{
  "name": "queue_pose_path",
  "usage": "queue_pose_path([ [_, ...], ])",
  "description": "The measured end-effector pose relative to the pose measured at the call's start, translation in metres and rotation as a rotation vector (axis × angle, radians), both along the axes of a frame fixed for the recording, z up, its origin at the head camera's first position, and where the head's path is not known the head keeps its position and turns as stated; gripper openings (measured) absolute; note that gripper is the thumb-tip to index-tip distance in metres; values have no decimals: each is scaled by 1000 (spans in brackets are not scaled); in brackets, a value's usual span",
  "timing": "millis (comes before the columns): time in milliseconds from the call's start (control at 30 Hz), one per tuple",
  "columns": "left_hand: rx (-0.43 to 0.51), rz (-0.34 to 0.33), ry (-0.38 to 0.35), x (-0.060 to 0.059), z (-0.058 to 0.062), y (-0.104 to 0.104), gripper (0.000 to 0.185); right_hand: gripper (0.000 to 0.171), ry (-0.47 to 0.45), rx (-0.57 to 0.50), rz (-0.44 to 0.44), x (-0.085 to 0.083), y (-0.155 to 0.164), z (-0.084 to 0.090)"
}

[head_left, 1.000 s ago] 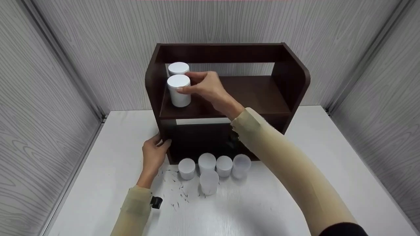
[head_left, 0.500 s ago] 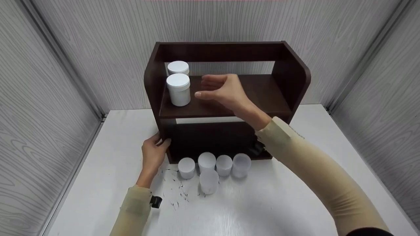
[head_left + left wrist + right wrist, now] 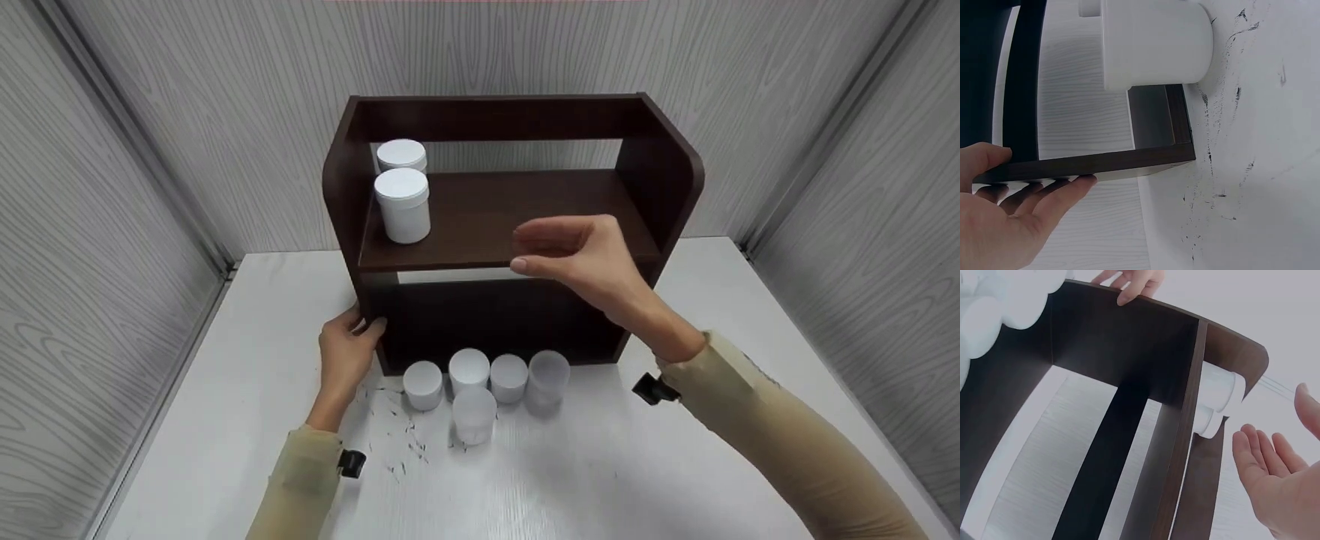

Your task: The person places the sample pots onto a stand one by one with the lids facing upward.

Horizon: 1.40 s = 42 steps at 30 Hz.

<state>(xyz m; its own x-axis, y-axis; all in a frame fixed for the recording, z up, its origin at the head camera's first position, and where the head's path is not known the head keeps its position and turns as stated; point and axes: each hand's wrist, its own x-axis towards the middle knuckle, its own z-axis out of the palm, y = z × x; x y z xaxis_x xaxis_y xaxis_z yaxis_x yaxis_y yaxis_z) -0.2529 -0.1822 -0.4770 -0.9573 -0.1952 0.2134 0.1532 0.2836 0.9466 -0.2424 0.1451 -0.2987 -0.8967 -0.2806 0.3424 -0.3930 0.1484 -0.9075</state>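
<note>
A dark brown two-level shelf unit (image 3: 660, 187) stands on the white table. Two white lidded jars sit at the left of its upper shelf, the front jar (image 3: 403, 204) ahead of the rear jar (image 3: 401, 154). My right hand (image 3: 577, 255) hovers in front of the shelf's middle, fingers relaxed, holding nothing. My left hand (image 3: 349, 349) grips the shelf unit's lower left front edge, thumb on one side and fingers (image 3: 1067, 188) on the other. Several white jars (image 3: 469, 369) stand on the table before the shelf.
Grey wood-grain walls close in the table on three sides. Small dark scuff marks (image 3: 397, 442) speckle the table near the jars. The right part of the upper shelf (image 3: 540, 202) holds nothing. A black clip (image 3: 651, 388) sits at my right wrist.
My right hand let go of the front jar on the upper shelf and drew back toward me, right and down. The jar stays in place. My left hand kept its hold.
</note>
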Motion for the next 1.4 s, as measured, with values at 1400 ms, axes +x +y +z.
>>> queue_pose_path([
  [1400,21,2,17,-3,4,1,48,34,-149,158,-103,49,99,-165],
])
